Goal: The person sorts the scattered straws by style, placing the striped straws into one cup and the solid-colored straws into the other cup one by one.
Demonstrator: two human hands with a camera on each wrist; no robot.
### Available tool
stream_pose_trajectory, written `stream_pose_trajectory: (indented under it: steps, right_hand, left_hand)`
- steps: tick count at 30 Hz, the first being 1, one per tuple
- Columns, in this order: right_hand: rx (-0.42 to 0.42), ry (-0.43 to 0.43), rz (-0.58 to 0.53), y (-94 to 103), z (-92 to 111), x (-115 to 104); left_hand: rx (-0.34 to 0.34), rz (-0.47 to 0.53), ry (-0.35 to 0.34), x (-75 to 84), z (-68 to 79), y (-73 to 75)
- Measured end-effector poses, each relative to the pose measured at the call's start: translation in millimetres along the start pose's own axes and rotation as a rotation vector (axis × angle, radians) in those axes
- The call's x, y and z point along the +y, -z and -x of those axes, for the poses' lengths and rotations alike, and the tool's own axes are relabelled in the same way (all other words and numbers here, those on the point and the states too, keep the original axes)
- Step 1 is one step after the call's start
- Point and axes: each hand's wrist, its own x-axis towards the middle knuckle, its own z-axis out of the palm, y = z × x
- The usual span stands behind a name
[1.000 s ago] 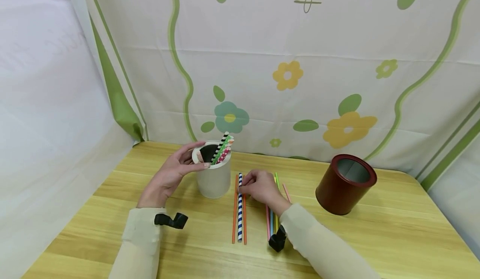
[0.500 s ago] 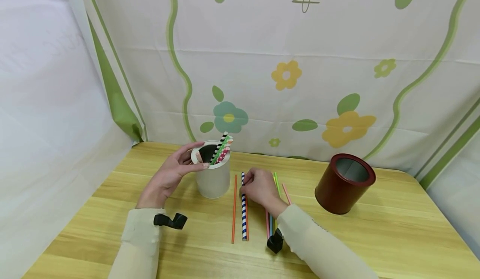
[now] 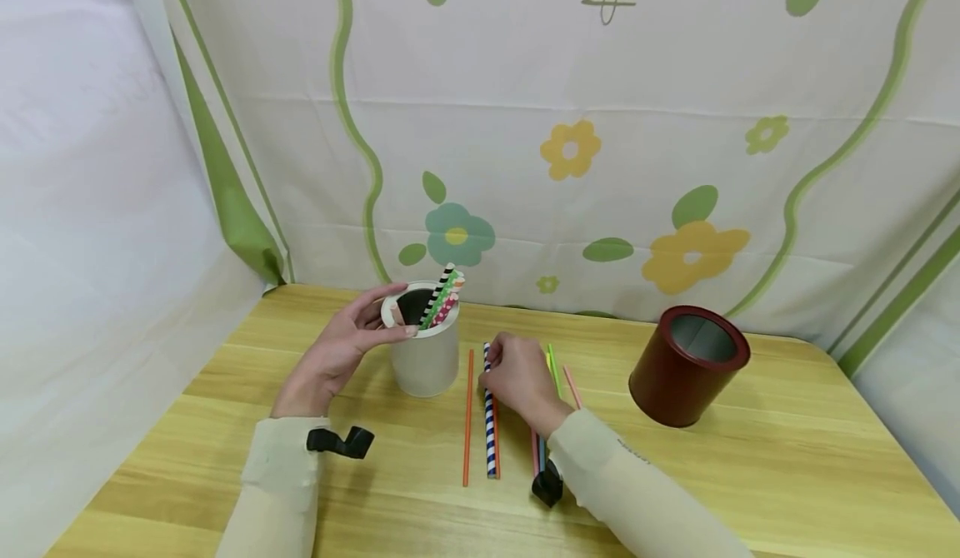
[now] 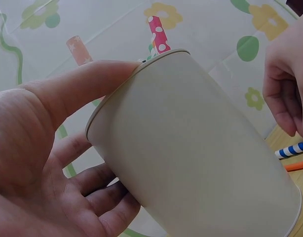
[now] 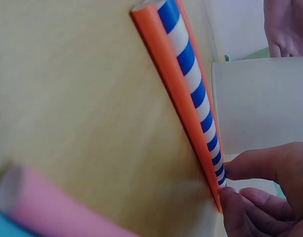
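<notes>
My left hand (image 3: 341,346) holds a white can (image 3: 424,366) near its rim, thumb on the near side of the lip. Patterned paper straws (image 3: 444,296) lean inside it, black-striped, green and pink-dotted among them. My right hand (image 3: 525,379) pinches the far end of a blue-and-white striped paper straw (image 3: 491,445), which lies on the table. Close along its right side runs an orange straw (image 5: 176,94). A second orange straw (image 3: 468,425) lies apart to the left. The left wrist view shows a pale pink straw (image 4: 79,50) standing in the can.
To the right of my right hand stands a dark red can (image 3: 675,379), its top open. Pink, blue, yellow and green straws (image 3: 555,366) lie partly hidden under my right forearm. A flowered white cloth (image 3: 487,166) hangs behind the wooden table (image 3: 397,491).
My right hand has shifted the striped straw slightly right, and the orange straw beside it has moved along, widening the gap to the left orange straw. My left hand stays on the white can.
</notes>
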Motion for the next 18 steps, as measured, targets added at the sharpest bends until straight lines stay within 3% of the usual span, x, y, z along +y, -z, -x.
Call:
stream_pose_trajectory:
  steps: [11,18]
  right_hand:
    - [0.037,0.033,0.028,-0.9,0.5,3.7]
    - [0.01,0.064,0.053,-0.4,3.4,-0.2]
  left_hand:
    - [0.005,0.003,0.006,0.4,-0.1,-1.5]
    - [0.004,0.005,0.004,1.3,0.0,-1.4]
